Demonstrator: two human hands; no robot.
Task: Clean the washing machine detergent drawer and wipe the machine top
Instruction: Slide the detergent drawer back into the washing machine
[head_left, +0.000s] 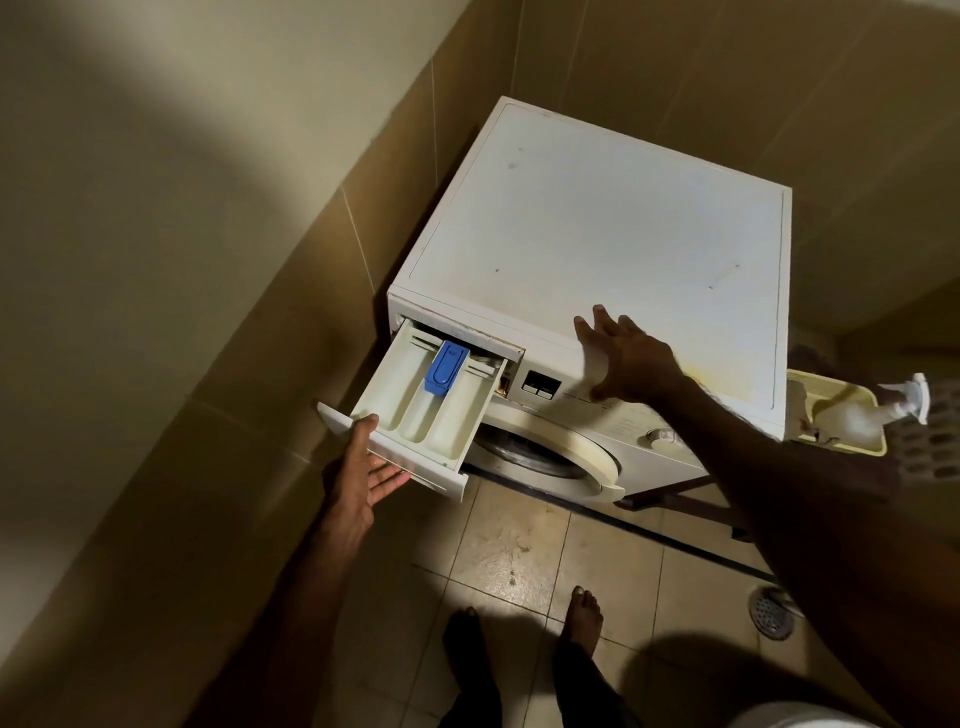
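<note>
Drawer (415, 410): pulled far out of the washing machine's upper left corner, its back end inside the slot; 3 pale channels run lengthwise, the middle one carrying a blue cap (445, 368).
Drawer feel: thin moulded plastic, probably light and stiff but apt to flex or crack if levered sideways — any residue would make it slippery.
Where to hold: the thick front panel (395, 462) looks like the safest grip; the thin inner walls and the blue cap are poorer places to pull.
Left hand (363, 467): at the drawer's front left corner, thumb on the rim, fingers straight under the panel — cradling rather than clenching.
Right hand (618, 353): spread wide, fingers flat on the front edge of the machine top (597, 208), apparently bracing; it holds nothing.
Machine top: white, flat, with a few dark specks and a yellowish stain near the right front corner.
Door (545, 457): round, just below the drawer.
Tray (836, 415): cream, beside the machine's right side, with a white spray bottle (898, 400) lying in it.
Floor (519, 561): tiled, a round drain (771, 616) at right, 2 bare feet below.
</note>
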